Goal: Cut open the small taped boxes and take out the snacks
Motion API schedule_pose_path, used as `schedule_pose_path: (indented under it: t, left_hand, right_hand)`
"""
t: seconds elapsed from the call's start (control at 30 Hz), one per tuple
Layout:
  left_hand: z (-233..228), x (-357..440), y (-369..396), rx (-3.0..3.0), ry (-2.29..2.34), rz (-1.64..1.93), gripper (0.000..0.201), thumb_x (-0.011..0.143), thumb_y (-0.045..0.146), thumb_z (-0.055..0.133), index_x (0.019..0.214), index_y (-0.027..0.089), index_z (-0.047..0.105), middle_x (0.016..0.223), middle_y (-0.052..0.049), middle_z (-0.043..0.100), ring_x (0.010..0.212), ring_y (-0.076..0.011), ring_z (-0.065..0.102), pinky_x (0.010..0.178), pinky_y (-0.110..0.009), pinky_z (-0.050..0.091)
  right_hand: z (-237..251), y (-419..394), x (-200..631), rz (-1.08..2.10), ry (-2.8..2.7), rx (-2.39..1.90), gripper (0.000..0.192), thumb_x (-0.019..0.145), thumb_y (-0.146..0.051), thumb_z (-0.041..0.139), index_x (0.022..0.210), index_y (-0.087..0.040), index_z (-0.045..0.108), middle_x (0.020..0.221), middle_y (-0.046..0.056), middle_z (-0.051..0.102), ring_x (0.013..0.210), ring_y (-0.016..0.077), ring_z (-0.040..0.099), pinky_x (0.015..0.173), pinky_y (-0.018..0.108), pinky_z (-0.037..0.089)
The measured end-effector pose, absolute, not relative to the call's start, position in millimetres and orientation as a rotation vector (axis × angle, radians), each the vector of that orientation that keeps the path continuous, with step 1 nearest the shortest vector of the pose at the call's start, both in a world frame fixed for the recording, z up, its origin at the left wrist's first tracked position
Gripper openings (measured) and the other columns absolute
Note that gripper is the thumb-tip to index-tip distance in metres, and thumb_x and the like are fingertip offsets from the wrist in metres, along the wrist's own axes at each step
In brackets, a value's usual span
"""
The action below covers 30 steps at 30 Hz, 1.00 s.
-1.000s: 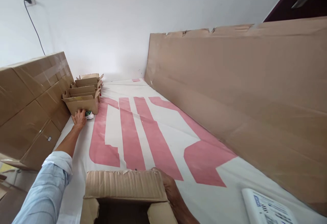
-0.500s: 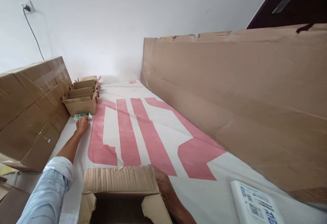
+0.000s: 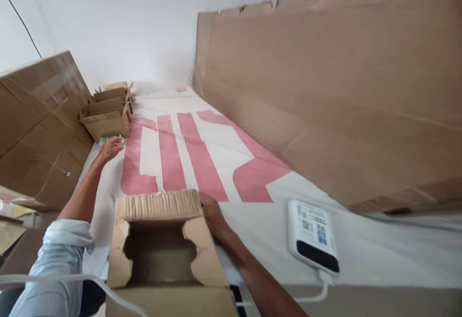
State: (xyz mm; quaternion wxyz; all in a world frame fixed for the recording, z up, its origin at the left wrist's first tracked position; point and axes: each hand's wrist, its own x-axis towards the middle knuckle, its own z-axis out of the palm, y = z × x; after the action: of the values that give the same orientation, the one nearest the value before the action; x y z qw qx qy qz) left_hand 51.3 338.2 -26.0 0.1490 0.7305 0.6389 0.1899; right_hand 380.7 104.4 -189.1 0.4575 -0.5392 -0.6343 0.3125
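The left hand (image 3: 110,147) lay loosely open over a small green-white packet (image 3: 109,138) near the table's far-left edge (grip unconfirmed), while the right hand (image 3: 212,216) braced the open carton (image 3: 162,249); a firm pinch was advisable.

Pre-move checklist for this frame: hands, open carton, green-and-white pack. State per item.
1. Left hand at the green-and-white pack: ok, fingers lie over it by the row of small folded cartons.
2. Pack actually gripped: cannot tell, the hand hides most of it.
3. Right hand steadying the open carton: ok, pressed against its right side.
4. Carton open to receive: ok, flaps folded back; its inside is in shadow.
5. Path from pack to carton: ok, only red-and-white sheet between.
6. White device with cable: ok, lies to the right, apart from both hands.
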Motion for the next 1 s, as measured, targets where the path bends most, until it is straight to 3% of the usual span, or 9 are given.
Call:
schedule_pose_path:
  t: [0.13, 0.27, 0.4, 0.47, 0.57, 0.63, 0.7, 0.83, 1.0]
  left_hand:
    - [41.5, 64.3, 237.3, 2.175, 1.307, 0.751, 0.044, 0.091, 0.05, 0.077, 0.12, 0.018, 0.08, 0.12, -0.011, 0.081, 0.108, -0.0274, 0.075, 0.094, -0.04, 0.062]
    - [88.5, 80.3, 104.9, 2.312, 1.065, 0.435, 0.038, 0.096, 0.057, 0.074, 0.117, 0.026, 0.082, 0.119, -0.008, 0.082, 0.109, -0.0269, 0.077, 0.096, -0.041, 0.063]
    - [75.5, 100.9, 16.4, 2.457, 1.123, 0.049, 0.066, 0.086, 0.063, 0.082, 0.143, 0.031, 0.072, 0.144, -0.011, 0.074, 0.13, -0.0346, 0.07, 0.108, -0.047, 0.059]
    - [57.4, 115.5, -4.1, 2.498, 1.129, -0.243, 0.071, 0.083, 0.05, 0.089, 0.147, 0.029, 0.066, 0.146, -0.011, 0.072, 0.131, -0.0358, 0.069, 0.109, -0.047, 0.056]
    - [33.8, 133.4, -14.6, 2.534, 1.257, -0.532, 0.052, 0.083, 0.024, 0.084, 0.132, 0.022, 0.069, 0.131, -0.013, 0.077, 0.121, -0.0357, 0.072, 0.105, -0.047, 0.055]
    - [26.9, 134.1, -13.7, 2.54, 1.345, -0.639, 0.026, 0.089, 0.017, 0.073, 0.115, 0.021, 0.07, 0.116, -0.012, 0.08, 0.111, -0.0332, 0.074, 0.1, -0.044, 0.054]
    - [29.2, 123.0, -8.4, 2.542, 1.423, -0.664, 0.012, 0.095, 0.014, 0.064, 0.104, 0.022, 0.069, 0.107, -0.011, 0.081, 0.105, -0.0313, 0.076, 0.094, -0.041, 0.054]
    - [54.5, 78.5, 20.8, 2.581, 1.648, -0.482, 0.012, 0.099, 0.017, 0.06, 0.101, 0.025, 0.069, 0.106, -0.009, 0.081, 0.105, -0.0295, 0.077, 0.086, -0.035, 0.052]
    - [77.0, 28.0, 107.2, 2.618, 1.998, -0.299, 0.016, 0.098, 0.025, 0.058, 0.107, 0.027, 0.071, 0.113, -0.008, 0.082, 0.109, -0.0314, 0.076, 0.083, -0.034, 0.051]
  right_hand:
    - [-191.5, 106.7, 380.2, 0.796, -1.537, -1.349, 0.04, 0.098, -0.048, 0.05, 0.067, -0.024, 0.05, 0.068, 0.001, 0.056, 0.068, 0.0171, 0.048, 0.065, 0.027, 0.041]
    - [-192.0, 109.4, 378.4, 0.793, -1.532, -1.352, 0.036, 0.095, -0.047, 0.05, 0.067, -0.024, 0.046, 0.067, -0.001, 0.053, 0.067, 0.0162, 0.045, 0.062, 0.027, 0.037]
    - [-191.4, 112.2, 375.1, 0.77, -1.509, -1.364, 0.035, 0.091, -0.048, 0.047, 0.065, -0.026, 0.038, 0.062, -0.002, 0.044, 0.063, 0.0153, 0.041, 0.059, 0.027, 0.03]
    - [-191.6, 113.9, 373.2, 0.758, -1.506, -1.369, 0.036, 0.09, -0.049, 0.046, 0.064, -0.026, 0.036, 0.061, -0.002, 0.043, 0.062, 0.0151, 0.04, 0.059, 0.028, 0.029]
    - [-190.7, 116.0, 370.7, 0.736, -1.512, -1.361, 0.04, 0.091, -0.052, 0.045, 0.063, -0.026, 0.035, 0.059, -0.002, 0.044, 0.062, 0.015, 0.04, 0.059, 0.028, 0.028]
    - [-188.5, 116.1, 369.4, 0.718, -1.505, -1.352, 0.043, 0.093, -0.054, 0.044, 0.062, -0.026, 0.036, 0.058, -0.002, 0.045, 0.061, 0.015, 0.04, 0.06, 0.029, 0.028]
    - [-185.2, 115.0, 368.5, 0.713, -1.502, -1.337, 0.046, 0.097, -0.056, 0.043, 0.062, -0.026, 0.039, 0.059, -0.002, 0.048, 0.061, 0.0153, 0.043, 0.061, 0.029, 0.03]
    - [-178.9, 111.8, 367.0, 0.749, -1.511, -1.314, 0.05, 0.101, -0.058, 0.044, 0.064, -0.025, 0.046, 0.063, 0.0, 0.055, 0.064, 0.0168, 0.051, 0.063, 0.03, 0.035]
    - [-176.5, 112.1, 365.9, 0.731, -1.498, -1.342, 0.048, 0.1, -0.057, 0.044, 0.063, -0.026, 0.038, 0.059, 0.0, 0.051, 0.06, 0.0168, 0.048, 0.062, 0.031, 0.032]
